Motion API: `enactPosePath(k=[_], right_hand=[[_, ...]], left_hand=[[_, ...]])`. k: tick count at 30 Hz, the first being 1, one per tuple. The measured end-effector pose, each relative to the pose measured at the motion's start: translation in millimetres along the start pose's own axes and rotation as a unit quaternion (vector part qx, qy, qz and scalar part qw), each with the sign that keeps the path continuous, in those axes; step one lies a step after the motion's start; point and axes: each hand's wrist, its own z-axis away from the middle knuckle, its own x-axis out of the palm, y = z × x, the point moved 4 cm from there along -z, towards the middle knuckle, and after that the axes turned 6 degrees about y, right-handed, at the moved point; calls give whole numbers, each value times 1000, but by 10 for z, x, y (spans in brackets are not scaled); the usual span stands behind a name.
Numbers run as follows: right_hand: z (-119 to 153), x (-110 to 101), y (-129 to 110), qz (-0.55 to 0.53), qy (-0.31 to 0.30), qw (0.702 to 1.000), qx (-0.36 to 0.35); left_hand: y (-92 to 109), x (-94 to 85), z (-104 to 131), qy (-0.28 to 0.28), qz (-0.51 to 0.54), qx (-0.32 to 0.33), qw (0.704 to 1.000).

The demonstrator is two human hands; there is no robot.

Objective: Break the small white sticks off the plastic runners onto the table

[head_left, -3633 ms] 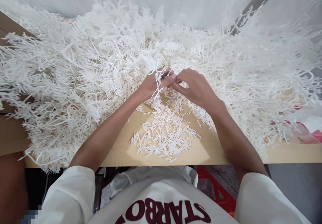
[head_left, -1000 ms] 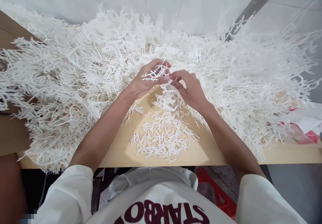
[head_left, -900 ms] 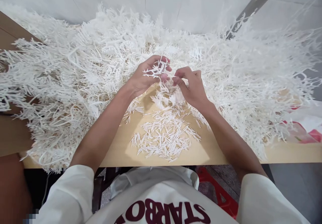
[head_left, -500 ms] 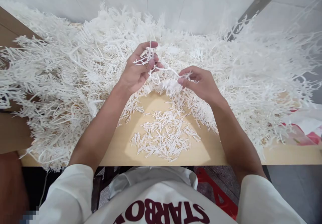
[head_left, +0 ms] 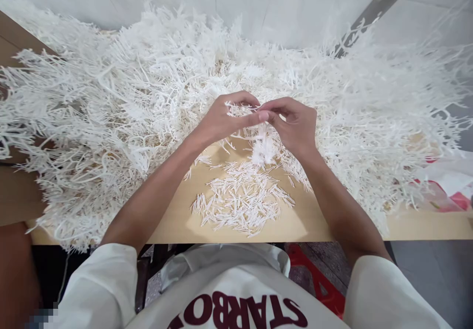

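Observation:
My left hand (head_left: pixel 229 117) and my right hand (head_left: pixel 290 119) meet above the table's middle, thumbs and forefingers pressed together. Between them is a thin, white branched plastic sprig (head_left: pixel 236 108); part of it is hidden behind the fingers. My left hand is closed on the sprig, and its forked tips stick out by the palm. The right fingertips pinch at the same spot. A fluffy white clump (head_left: pixel 261 147) shows just below the joined fingertips. Nearer to me, short white sticks (head_left: pixel 240 198) lie in a loose heap.
A large pile of white branched sprigs (head_left: pixel 111 122) spreads across the back and both sides of the wooden table (head_left: pixel 170 228). Cardboard (head_left: pixel 18 191) stands at the left. A red and clear plastic bag (head_left: pixel 443 191) lies at the right. A tiled wall (head_left: pixel 244 4) is behind.
My left hand has come down and to the right, bringing the sprig to my right hand. The fingertips of both hands now touch. My right hand has hardly moved.

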Motion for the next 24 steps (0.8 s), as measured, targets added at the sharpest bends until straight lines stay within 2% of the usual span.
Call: enactPosePath(k=[2, 5, 10, 13, 19, 24], right_hand=[[1, -30, -36, 23, 33, 999, -17], [1, -63, -43, 40, 61, 997, -11], [-10, -80, -11, 9, 61, 998, 6], [-21, -91, 6, 8, 66, 998, -1], [21, 3, 24, 2, 35, 999, -15], [-15, -39, 60, -1, 43, 999, 16]], left_hand=[[2, 57, 25, -29, -5, 1, 1000], [-28, 92, 38, -35, -16, -1, 999], [-12, 95, 47, -12, -38, 4, 999], [12, 103, 61, -18, -45, 7, 999], [-13, 128, 73, -15, -47, 13, 999], [-16, 100, 34, 28, -24, 8, 999]])
